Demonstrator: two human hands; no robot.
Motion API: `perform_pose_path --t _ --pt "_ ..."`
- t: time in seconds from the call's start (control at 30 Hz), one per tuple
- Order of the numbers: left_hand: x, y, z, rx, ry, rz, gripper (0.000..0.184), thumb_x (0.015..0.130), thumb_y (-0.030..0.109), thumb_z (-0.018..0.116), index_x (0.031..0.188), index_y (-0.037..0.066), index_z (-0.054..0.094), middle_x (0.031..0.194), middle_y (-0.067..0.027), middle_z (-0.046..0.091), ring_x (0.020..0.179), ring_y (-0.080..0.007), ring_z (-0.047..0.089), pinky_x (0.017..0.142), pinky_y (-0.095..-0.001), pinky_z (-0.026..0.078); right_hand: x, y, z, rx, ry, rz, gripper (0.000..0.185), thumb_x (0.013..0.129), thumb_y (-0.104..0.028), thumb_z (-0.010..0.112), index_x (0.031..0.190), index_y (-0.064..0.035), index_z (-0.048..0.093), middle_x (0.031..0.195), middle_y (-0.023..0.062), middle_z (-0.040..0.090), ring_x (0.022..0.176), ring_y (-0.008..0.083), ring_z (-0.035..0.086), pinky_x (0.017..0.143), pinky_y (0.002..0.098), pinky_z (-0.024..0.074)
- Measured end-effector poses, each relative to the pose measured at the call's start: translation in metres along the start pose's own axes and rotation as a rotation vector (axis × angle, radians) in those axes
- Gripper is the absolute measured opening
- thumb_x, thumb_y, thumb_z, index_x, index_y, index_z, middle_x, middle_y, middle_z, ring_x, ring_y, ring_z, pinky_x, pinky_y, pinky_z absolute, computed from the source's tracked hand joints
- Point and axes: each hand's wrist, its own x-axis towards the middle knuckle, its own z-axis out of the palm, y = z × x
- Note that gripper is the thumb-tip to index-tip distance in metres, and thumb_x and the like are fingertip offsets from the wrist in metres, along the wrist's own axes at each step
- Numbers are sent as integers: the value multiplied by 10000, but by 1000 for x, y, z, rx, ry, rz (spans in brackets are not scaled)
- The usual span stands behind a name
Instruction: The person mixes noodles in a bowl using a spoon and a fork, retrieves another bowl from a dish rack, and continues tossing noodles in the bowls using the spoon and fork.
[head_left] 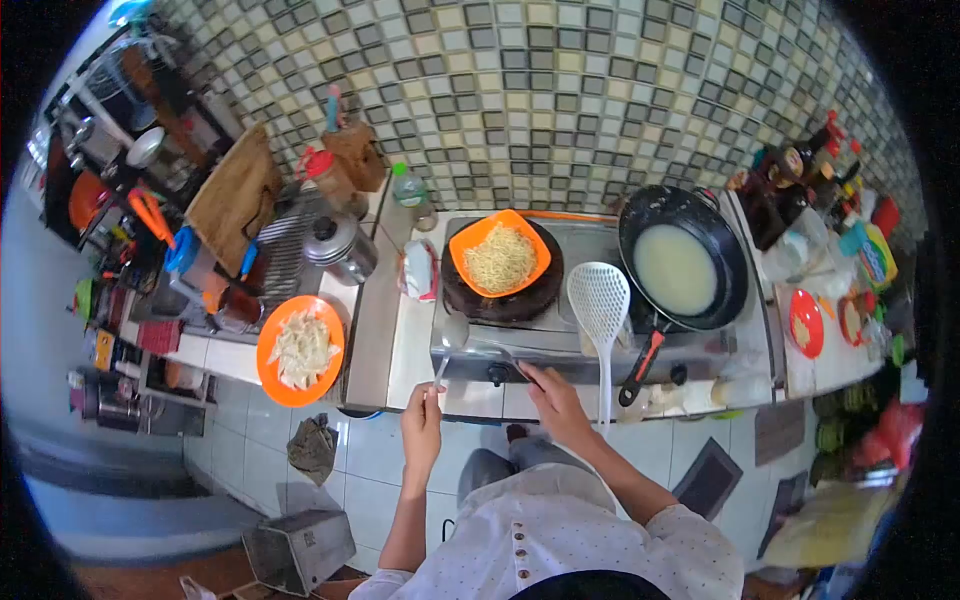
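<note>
My left hand (422,425) is closed around the handle of a metal spoon (454,330), its bowl pointing up near the stove's left front. In my right hand (558,400), held by the stove's front edge, is a thin metal utensil (508,356) whose head I cannot make out clearly. Beyond the two hands, an orange bowl of shredded pale food (500,258) sits on the left burner. A white slotted skimmer (600,310) lies right of it, its handle reaching past the stove's front edge. On the right burner, a black frying pan (735,285) contains pale liquid.
An orange plate (270,378) with pale pieces rests at the counter's left edge. Behind it stand a metal pot (340,250) and a green-capped bottle (410,188). A red plate (806,322) and several bottles occupy the right counter. A bin (300,550) stands on the floor.
</note>
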Motion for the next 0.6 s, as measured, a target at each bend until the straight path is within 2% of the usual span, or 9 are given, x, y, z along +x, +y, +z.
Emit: perform_pose_path --t 0.1,0.13,0.23,0.3,0.37,0.43,0.5,0.53,0.6 --pt "23 -1 -5 46 -65 41 208 900 135 379 960 36 551 502 13 323 471 -63 306 438 -235 265 3 7 6 53 145 -33 311 820 -22 432 1122 -2 501 802 164 515 728 269 521 680 319 411" --pt "31 -5 -6 18 -107 50 215 900 150 389 985 31 545 541 28 337 489 -49 305 444 -214 264 4 9 8 23 203 -103 381 802 32 408 1168 -41 482 784 118 516 683 191 518 647 267 418" --pt "54 -16 -11 18 -212 126 240 895 141 398 1049 10 529 606 35 363 516 -45 317 454 -203 275 0 -2 18 91 341 0 444 786 69 414 1212 -55 434 761 106 524 667 154 519 614 258 422" --pt "70 -10 -18 112 -330 191 244 892 121 403 1063 -13 513 623 26 376 524 -56 344 461 -208 293 -7 -9 19 -48 336 96 472 784 75 438 1233 -62 393 729 72 532 630 113 520 569 235 421" --pt "89 -9 -24 59 -401 218 222 885 110 425 1025 -28 527 608 13 417 530 -59 395 472 -208 323 -13 -10 30 80 406 169 475 781 69 476 1225 -73 386 706 39 527 566 90 507 492 223 401" --pt "104 -3 -27 114 -421 214 224 871 129 453 987 -34 553 545 -67 527 511 -94 505 474 -248 372 -13 -22 37 148 470 211 444 775 65 510 1183 -72 402 704 31 525 522 66 486 431 205 370" --pt "111 2 -28 98 -414 214 216 864 130 473 961 -36 570 539 -49 536 491 -76 493 471 -229 368 -12 -33 41 324 527 437 385 771 45 531 1122 -85 441 729 56 549 548 84 514 495 218 410" --pt "116 3 -28 85 -396 202 212 862 126 477 956 -38 573 549 -49 544 489 -74 491 473 -217 366 -12 -26 46 271 603 414 289 787 13 541 1054 -66 468 671 38 539 537 59 500 464 207 397" --pt "126 1 -25 -37 -356 212 198 855 123 500 934 -37 586 580 -40 570 498 -59 481 468 -194 350 -6 -19 48 207 633 336 256 787 7 543 1026 -59 482 652 35 526 534 54 495 464 209 396"
